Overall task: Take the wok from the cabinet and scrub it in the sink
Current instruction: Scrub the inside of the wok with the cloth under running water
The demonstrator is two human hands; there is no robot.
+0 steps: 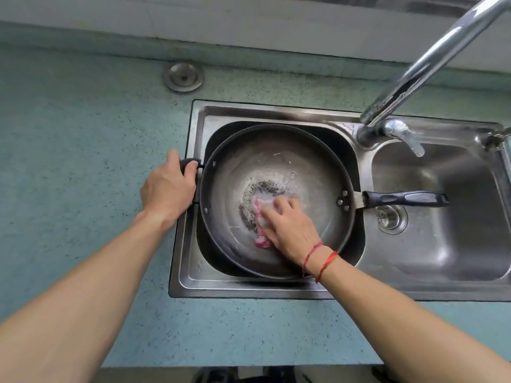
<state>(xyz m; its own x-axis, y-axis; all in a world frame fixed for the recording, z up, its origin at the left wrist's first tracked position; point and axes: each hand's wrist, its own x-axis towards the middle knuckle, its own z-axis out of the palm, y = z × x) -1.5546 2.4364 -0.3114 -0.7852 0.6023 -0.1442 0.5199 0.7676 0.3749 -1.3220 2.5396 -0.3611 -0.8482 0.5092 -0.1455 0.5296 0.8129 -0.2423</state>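
Note:
A dark metal wok (312, 172) lies in the left basin of the steel double sink (249, 111). Its long black handle (406, 199) reaches over the right basin. My left hand (168, 186) grips the wok's small black side handle at the sink's left rim. My right hand (290, 228) presses a pink and white cloth (260, 217) against the wok's bottom, where dark specks and some water show. Red strings circle my right wrist.
A chrome faucet (420, 70) rises from behind the sink toward the upper right. The right basin has a drain strainer (391, 218). A round metal cap (184, 76) sits in the speckled teal counter (83, 134) behind and left of the sink.

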